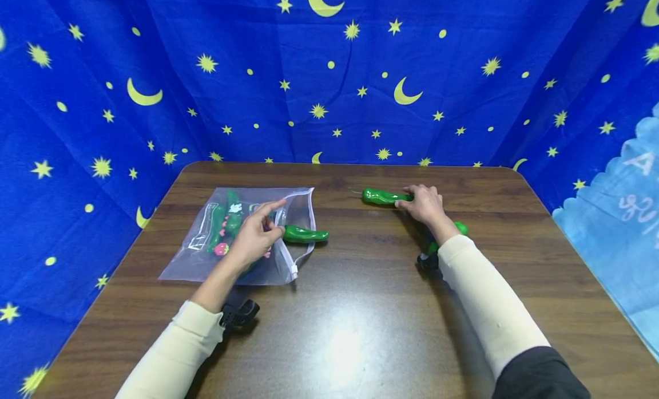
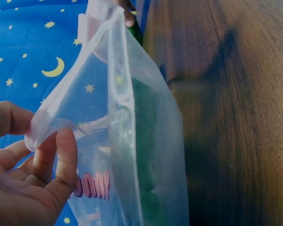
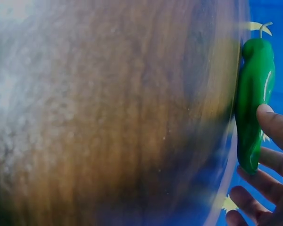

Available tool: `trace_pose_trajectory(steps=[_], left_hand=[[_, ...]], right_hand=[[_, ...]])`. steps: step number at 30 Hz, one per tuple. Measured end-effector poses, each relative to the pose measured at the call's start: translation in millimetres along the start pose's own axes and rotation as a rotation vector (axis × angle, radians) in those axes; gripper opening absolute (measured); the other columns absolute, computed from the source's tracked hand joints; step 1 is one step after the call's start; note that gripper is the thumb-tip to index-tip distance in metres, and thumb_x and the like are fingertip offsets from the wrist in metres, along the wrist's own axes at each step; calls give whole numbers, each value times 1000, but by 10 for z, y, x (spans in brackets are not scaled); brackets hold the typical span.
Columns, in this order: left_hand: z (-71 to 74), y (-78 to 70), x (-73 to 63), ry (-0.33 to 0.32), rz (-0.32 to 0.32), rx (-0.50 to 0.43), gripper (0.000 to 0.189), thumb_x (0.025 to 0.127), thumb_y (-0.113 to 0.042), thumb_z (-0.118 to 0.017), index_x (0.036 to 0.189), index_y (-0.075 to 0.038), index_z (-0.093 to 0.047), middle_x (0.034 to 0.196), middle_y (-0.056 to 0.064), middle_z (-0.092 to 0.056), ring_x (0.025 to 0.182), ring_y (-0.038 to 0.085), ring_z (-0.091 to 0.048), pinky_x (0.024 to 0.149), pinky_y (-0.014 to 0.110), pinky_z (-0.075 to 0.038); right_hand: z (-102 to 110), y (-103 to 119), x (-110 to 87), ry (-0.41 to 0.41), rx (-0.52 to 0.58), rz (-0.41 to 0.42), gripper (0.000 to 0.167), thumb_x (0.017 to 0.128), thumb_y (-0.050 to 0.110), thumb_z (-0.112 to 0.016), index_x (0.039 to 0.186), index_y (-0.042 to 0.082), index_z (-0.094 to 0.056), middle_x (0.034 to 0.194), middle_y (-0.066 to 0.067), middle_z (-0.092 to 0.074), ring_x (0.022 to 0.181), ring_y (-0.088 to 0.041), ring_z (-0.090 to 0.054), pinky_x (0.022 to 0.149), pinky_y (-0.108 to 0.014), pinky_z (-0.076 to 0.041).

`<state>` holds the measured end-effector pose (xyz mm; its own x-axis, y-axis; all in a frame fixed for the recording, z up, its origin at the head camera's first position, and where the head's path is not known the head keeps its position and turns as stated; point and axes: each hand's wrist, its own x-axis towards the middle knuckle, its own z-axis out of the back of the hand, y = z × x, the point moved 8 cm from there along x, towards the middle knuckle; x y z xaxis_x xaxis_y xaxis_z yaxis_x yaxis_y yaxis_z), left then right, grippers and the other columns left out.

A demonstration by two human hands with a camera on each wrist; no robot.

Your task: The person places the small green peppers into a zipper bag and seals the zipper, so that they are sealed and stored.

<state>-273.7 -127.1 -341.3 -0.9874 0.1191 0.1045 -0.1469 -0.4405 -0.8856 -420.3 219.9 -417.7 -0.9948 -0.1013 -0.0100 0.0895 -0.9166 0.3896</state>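
Observation:
A clear slider zip bag (image 1: 203,261) with printed pictures lies on the left of the table, several green peppers (image 1: 218,221) showing through it. My left hand (image 1: 252,236) pinches the upper layer of its mouth between thumb and fingers, holding it lifted, as the left wrist view shows. One green chili pepper (image 1: 306,234) lies at the mouth with its tip sticking out. Farther right, my right hand (image 1: 424,206) pinches the narrow end of another green chili pepper (image 3: 257,94), thumb on one side and fingers on the other. Its stem points left in the head view.
Another green item (image 1: 460,228) shows partly behind my right forearm. The brown wooden table (image 1: 360,307) ends at a blue star-and-moon curtain (image 1: 360,72). A white slider (image 1: 294,269) sits at the near corner of the bag's mouth. Black wrist cameras (image 1: 239,314) hang under both wrists.

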Motion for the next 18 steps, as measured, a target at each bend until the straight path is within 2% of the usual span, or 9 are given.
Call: trace_pose_trajectory(steps=[3,7,12,18], left_hand=[[1,8,9,-5,-4,15,56,83,7,-54,138,2,-43,85,12,-44,52,3,-41,37,21,-43],[-8,150,74,-13,-11,14,58,82,6,-56,138,0,-44,90,15,-46,59,6,-41,37,15,-38],[-13,330,143,-19,-25,14,61,82,3,-58,140,-6,-44,92,13,-47,60,6,-43,37,19,-41],[-16,362,159,-14,-49,2,60,81,3,-57,139,-9,-46,91,12,-46,58,5,-44,36,23,-43]], right_hand=[[-11,-14,6,10,1,-6,55,88,37,-61,133,7,-51,137,-21,-50,118,-43,-40,93,-55,-33],[-40,-18,3,30,6,-8,55,89,36,-61,134,7,-51,137,-21,-50,117,-43,-41,93,-55,-33],[-61,-7,5,32,15,-2,53,89,35,-62,133,8,-52,136,-21,-51,118,-43,-42,93,-56,-32],[-75,3,14,13,12,12,50,88,34,-63,130,9,-55,134,-20,-53,117,-43,-43,91,-55,-34]])
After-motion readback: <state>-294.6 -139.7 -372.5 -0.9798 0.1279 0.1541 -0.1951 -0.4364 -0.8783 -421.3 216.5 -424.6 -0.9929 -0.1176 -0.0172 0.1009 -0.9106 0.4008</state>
